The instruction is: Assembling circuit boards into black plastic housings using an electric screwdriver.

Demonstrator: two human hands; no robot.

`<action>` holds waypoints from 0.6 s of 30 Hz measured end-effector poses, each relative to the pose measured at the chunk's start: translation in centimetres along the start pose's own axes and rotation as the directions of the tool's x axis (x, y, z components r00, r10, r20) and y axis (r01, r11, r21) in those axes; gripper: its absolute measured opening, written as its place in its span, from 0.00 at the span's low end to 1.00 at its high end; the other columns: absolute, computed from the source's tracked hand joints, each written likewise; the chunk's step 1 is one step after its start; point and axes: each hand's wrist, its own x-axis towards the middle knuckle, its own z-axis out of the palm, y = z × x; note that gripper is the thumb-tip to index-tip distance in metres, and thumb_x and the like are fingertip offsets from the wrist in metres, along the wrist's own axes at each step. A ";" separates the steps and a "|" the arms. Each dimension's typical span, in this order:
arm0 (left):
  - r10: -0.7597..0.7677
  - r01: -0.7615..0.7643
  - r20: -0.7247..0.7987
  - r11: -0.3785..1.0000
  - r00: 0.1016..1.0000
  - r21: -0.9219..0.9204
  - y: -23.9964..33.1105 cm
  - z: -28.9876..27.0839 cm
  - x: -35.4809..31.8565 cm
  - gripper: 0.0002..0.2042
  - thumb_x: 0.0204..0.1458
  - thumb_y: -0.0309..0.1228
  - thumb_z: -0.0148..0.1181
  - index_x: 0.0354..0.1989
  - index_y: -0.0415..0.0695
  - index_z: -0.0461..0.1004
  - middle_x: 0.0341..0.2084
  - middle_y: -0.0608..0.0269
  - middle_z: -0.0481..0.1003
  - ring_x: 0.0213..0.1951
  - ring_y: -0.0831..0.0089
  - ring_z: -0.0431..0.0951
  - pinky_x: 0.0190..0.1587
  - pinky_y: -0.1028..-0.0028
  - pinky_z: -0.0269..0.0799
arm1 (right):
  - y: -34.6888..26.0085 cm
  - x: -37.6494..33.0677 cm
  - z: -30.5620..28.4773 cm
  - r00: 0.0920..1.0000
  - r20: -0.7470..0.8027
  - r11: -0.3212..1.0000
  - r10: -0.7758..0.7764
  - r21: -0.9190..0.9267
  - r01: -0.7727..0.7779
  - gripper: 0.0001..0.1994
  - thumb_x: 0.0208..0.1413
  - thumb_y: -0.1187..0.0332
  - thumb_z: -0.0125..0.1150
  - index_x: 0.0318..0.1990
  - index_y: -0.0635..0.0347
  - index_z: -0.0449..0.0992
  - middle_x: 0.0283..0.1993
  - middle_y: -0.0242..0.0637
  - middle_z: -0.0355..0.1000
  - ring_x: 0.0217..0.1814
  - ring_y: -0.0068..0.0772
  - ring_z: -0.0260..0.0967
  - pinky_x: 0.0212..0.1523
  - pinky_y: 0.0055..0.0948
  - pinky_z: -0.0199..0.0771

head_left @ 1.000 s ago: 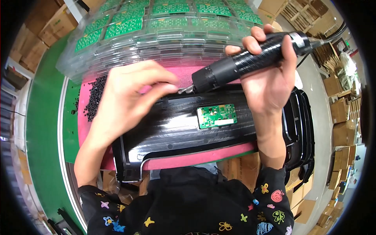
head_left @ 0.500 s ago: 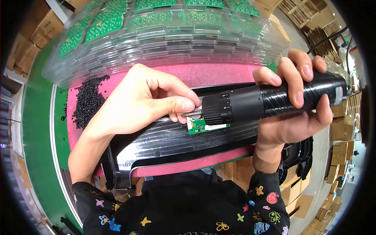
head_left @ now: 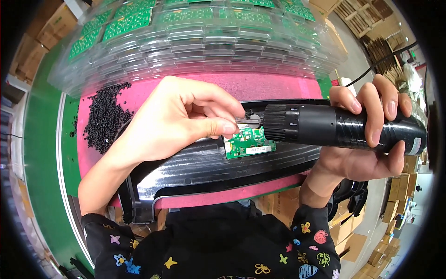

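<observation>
My right hand (head_left: 373, 116) grips a black electric screwdriver (head_left: 320, 124), held level with its nose toward the left. Its metal bit (head_left: 246, 121) reaches to my left hand (head_left: 179, 121), whose thumb and index finger are pinched at the bit's tip. Whatever sits between those fingertips is hidden. Just below the bit, a small green circuit board (head_left: 244, 145) with a white connector and a white label rests on a long black plastic housing (head_left: 195, 172). The screwdriver's nose and my left fingers cover part of the board's far side.
A heap of small black screws (head_left: 104, 118) lies on the pink mat (head_left: 274, 86), left of my left hand. Stacked clear plastic trays (head_left: 209, 53) holding green circuit boards stand behind. A cable (head_left: 378, 63) runs at the right; cardboard boxes (head_left: 399, 186) are beyond.
The screwdriver and my right hand have shifted right and slightly down, baring more of the circuit board. My left hand has moved slightly right, still pinched at the bit.
</observation>
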 end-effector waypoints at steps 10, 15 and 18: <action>-0.031 0.031 -0.027 1.000 0.999 -0.006 0.0 -0.1 0.0 0.12 0.46 0.13 0.65 0.40 0.32 0.76 0.31 0.52 0.80 0.35 0.71 0.82 0.38 0.76 0.79 | 0.4 -0.3 0.1 1.000 0.011 0.998 0.001 -0.055 -0.001 0.19 0.42 0.69 0.63 0.44 0.50 0.68 0.39 0.27 0.58 0.29 0.16 0.62 0.45 0.31 0.55; 0.032 -0.031 -0.018 0.999 0.999 0.040 -0.6 -0.2 0.0 0.11 0.47 0.13 0.63 0.40 0.32 0.76 0.31 0.55 0.80 0.36 0.72 0.81 0.40 0.77 0.78 | 0.6 -0.5 0.0 1.000 0.002 0.999 -0.003 -0.045 0.003 0.19 0.42 0.69 0.62 0.45 0.49 0.68 0.39 0.26 0.58 0.28 0.16 0.62 0.45 0.32 0.56; -0.006 0.011 -0.053 0.996 0.999 0.090 -0.3 0.2 -0.2 0.10 0.49 0.13 0.61 0.41 0.32 0.76 0.31 0.56 0.80 0.36 0.73 0.81 0.41 0.77 0.77 | 0.7 -0.6 -0.1 1.000 0.007 0.998 0.014 -0.057 -0.014 0.19 0.42 0.68 0.63 0.45 0.48 0.68 0.39 0.25 0.58 0.28 0.15 0.62 0.46 0.32 0.57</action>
